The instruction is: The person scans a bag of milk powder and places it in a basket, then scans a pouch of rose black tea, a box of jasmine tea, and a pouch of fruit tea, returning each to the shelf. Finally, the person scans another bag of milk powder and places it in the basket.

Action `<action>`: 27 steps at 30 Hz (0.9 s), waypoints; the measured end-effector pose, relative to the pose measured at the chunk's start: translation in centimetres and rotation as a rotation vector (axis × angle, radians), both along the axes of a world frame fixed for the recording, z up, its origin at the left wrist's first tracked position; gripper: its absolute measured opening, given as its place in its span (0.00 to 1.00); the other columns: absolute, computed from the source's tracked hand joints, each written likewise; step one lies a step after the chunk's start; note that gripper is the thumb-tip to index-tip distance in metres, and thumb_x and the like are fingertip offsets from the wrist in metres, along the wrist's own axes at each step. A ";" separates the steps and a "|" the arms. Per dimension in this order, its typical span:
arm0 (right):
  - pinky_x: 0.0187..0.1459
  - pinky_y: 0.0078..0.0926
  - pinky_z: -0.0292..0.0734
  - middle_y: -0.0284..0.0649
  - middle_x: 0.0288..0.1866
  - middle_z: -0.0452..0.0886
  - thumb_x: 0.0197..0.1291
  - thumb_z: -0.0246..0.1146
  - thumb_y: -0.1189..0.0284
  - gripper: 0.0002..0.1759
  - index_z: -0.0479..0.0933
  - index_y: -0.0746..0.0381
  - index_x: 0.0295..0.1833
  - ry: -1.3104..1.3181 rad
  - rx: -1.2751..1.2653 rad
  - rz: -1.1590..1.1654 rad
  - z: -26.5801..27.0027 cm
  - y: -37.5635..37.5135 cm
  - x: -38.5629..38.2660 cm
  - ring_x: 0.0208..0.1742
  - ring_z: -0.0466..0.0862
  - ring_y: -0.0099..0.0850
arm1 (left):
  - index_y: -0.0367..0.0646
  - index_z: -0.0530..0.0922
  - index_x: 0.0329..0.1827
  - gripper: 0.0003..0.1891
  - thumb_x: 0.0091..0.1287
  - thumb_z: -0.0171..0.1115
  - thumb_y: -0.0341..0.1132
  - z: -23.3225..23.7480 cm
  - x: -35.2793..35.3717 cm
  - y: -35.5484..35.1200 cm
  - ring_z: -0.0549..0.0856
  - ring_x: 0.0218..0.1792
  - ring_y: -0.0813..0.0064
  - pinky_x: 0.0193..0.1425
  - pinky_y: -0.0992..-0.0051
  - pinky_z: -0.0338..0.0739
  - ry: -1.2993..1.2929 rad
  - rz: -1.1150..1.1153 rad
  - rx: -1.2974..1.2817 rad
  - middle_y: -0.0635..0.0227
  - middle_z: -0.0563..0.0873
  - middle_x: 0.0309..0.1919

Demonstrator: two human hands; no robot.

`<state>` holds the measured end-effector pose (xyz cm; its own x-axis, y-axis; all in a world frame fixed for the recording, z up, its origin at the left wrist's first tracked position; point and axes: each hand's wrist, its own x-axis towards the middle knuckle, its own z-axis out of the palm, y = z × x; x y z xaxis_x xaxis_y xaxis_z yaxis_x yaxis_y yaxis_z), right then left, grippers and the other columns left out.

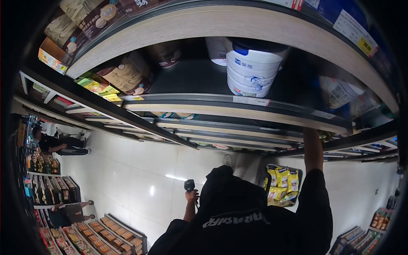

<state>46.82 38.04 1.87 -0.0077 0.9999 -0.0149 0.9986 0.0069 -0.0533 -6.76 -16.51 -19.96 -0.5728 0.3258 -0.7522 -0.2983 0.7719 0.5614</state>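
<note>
My left hand (193,196) is closed around a black handheld scanner (189,185), held low over the pale floor. On the other side, my right forearm (313,151) reaches up to the shelving. The hand itself disappears behind a wood-fronted shelf edge (272,115), so its fingers and anything in them are hidden. Above and left of that arm, a white tub (251,74) with a blue lid and blue print stands on the dark shelf. Beneath the arm, a dark basket (260,174) on the floor contains several yellow bags (280,178).
Brown patterned packages (125,76) and yellow-green packs (97,86) occupy the shelf's left end. A blurred white package (340,91) stands at its right. Two other people (61,144) are in the aisle to the left, near product racks (112,238).
</note>
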 end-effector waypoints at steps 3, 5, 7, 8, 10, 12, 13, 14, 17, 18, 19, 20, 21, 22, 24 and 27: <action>0.61 0.49 0.72 0.54 0.52 0.81 0.62 0.64 0.64 0.19 0.80 0.64 0.55 0.001 0.020 -0.001 -0.4 0.0 0.5 0.54 0.79 0.55 | 0.34 0.85 0.37 0.11 0.57 0.58 0.29 0.0 -0.4 1.1 0.85 0.17 0.66 0.16 0.71 0.75 -0.042 0.085 0.016 0.55 0.87 0.24; 0.61 0.49 0.72 0.54 0.52 0.81 0.62 0.64 0.64 0.19 0.80 0.64 0.55 0.010 0.044 0.007 -0.5 -0.1 0.5 0.54 0.79 0.55 | 0.33 0.85 0.37 0.11 0.58 0.57 0.30 -0.3 -0.9 2.1 0.85 0.17 0.66 0.16 0.72 0.75 -0.027 0.067 0.020 0.55 0.86 0.23; 0.60 0.48 0.72 0.54 0.52 0.81 0.62 0.64 0.64 0.19 0.80 0.64 0.54 0.024 0.094 0.027 -0.5 0.1 0.3 0.54 0.79 0.54 | 0.33 0.85 0.37 0.12 0.58 0.56 0.30 -0.7 -1.6 2.6 0.84 0.17 0.66 0.16 0.72 0.74 -0.008 0.049 0.019 0.55 0.86 0.23; 0.60 0.48 0.72 0.53 0.52 0.81 0.62 0.64 0.64 0.19 0.80 0.64 0.54 0.026 0.105 0.026 -0.7 -0.4 0.3 0.54 0.79 0.54 | 0.32 0.85 0.37 0.11 0.58 0.58 0.31 -0.9 -2.0 2.9 0.85 0.17 0.66 0.16 0.72 0.74 -0.015 0.058 0.068 0.55 0.86 0.23; 0.60 0.48 0.72 0.53 0.52 0.82 0.62 0.64 0.64 0.19 0.80 0.63 0.54 0.053 0.182 0.062 -0.8 -0.5 0.2 0.53 0.79 0.54 | 0.32 0.84 0.38 0.12 0.59 0.58 0.31 -1.1 -2.6 3.9 0.85 0.18 0.66 0.17 0.72 0.75 0.003 0.033 0.140 0.54 0.86 0.25; 0.60 0.48 0.72 0.53 0.51 0.82 0.62 0.64 0.64 0.19 0.80 0.63 0.54 0.070 0.273 0.105 -0.9 -1.1 0.1 0.53 0.80 0.54 | 0.32 0.84 0.39 0.12 0.59 0.58 0.31 -0.2 -2.7 5.7 0.86 0.21 0.67 0.18 0.74 0.74 0.005 -0.011 0.250 0.55 0.87 0.27; 0.60 0.48 0.73 0.53 0.51 0.82 0.62 0.64 0.64 0.18 0.80 0.63 0.54 0.085 0.330 0.136 -1.0 -1.4 -0.2 0.53 0.80 0.54 | 0.32 0.85 0.39 0.12 0.59 0.59 0.31 0.7 -2.6 7.2 0.86 0.21 0.68 0.18 0.74 0.73 0.016 -0.033 0.248 0.56 0.87 0.28; 0.60 0.48 0.73 0.53 0.51 0.82 0.62 0.64 0.64 0.18 0.81 0.63 0.54 0.101 0.401 0.183 -1.0 -1.8 -0.7 0.53 0.80 0.54 | 0.33 0.85 0.40 0.12 0.59 0.59 0.31 2.1 -2.3 9.0 0.86 0.22 0.68 0.18 0.74 0.73 0.028 -0.055 0.243 0.57 0.87 0.28; 0.59 0.48 0.73 0.53 0.51 0.82 0.62 0.64 0.64 0.18 0.81 0.63 0.53 0.140 0.656 0.364 -2.2 -3.1 -3.5 0.53 0.80 0.53 | 0.34 0.85 0.44 0.13 0.59 0.63 0.32 6.6 -1.0 13.8 0.85 0.23 0.71 0.18 0.74 0.71 -0.040 -0.098 0.316 0.60 0.88 0.31; 0.59 0.48 0.73 0.53 0.51 0.82 0.62 0.64 0.64 0.18 0.81 0.63 0.53 0.131 0.755 0.438 -2.7 -3.4 -5.2 0.52 0.80 0.53 | 0.34 0.84 0.46 0.14 0.59 0.63 0.31 9.5 -0.1 15.6 0.85 0.24 0.71 0.20 0.75 0.71 -0.069 -0.132 0.364 0.59 0.89 0.32; 0.59 0.48 0.73 0.52 0.51 0.82 0.62 0.63 0.64 0.18 0.81 0.63 0.53 0.087 0.807 0.499 -2.2 -4.6 -7.2 0.52 0.80 0.53 | 0.34 0.83 0.49 0.16 0.59 0.64 0.31 12.5 0.9 17.2 0.85 0.24 0.72 0.21 0.75 0.72 -0.098 -0.167 0.412 0.59 0.89 0.33; 0.59 0.48 0.73 0.52 0.50 0.82 0.62 0.63 0.64 0.18 0.81 0.63 0.53 0.042 0.836 0.549 -0.1 -6.5 -9.4 0.52 0.80 0.53 | 0.35 0.82 0.51 0.16 0.59 0.64 0.30 14.0 1.5 18.6 0.86 0.26 0.73 0.23 0.76 0.73 -0.139 -0.228 0.474 0.59 0.89 0.35; 0.57 0.45 0.75 0.51 0.48 0.83 0.60 0.64 0.69 0.14 0.82 0.64 0.49 -0.082 0.758 0.594 6.6 -10.8 -12.0 0.50 0.82 0.48 | 0.35 0.81 0.53 0.17 0.60 0.65 0.30 15.5 2.1 19.6 0.86 0.28 0.73 0.26 0.77 0.74 -0.182 -0.288 0.534 0.59 0.89 0.36; 0.57 0.45 0.76 0.46 0.51 0.83 0.57 0.64 0.73 0.15 0.82 0.61 0.51 0.144 0.667 0.640 9.5 -13.5 -13.1 0.52 0.83 0.44 | 0.35 0.80 0.54 0.18 0.61 0.64 0.29 18.2 3.2 20.6 0.87 0.30 0.73 0.28 0.77 0.75 -0.253 -0.313 0.596 0.58 0.89 0.38; 0.58 0.42 0.78 0.39 0.57 0.83 0.54 0.61 0.81 0.20 0.83 0.59 0.54 0.499 0.528 0.730 14.2 -18.5 -14.9 0.58 0.82 0.39 | 0.36 0.76 0.60 0.20 0.65 0.64 0.31 23.8 5.7 21.9 0.88 0.37 0.70 0.32 0.76 0.77 -0.396 -0.339 0.699 0.56 0.88 0.42; 0.60 0.35 0.79 0.32 0.64 0.81 0.53 0.58 0.85 0.23 0.83 0.58 0.54 0.633 0.536 0.862 16.8 -24.3 -15.8 0.68 0.77 0.37 | 0.43 0.71 0.66 0.25 0.71 0.62 0.45 28.6 9.2 22.6 0.87 0.48 0.61 0.42 0.66 0.83 -0.717 -0.312 0.878 0.51 0.85 0.52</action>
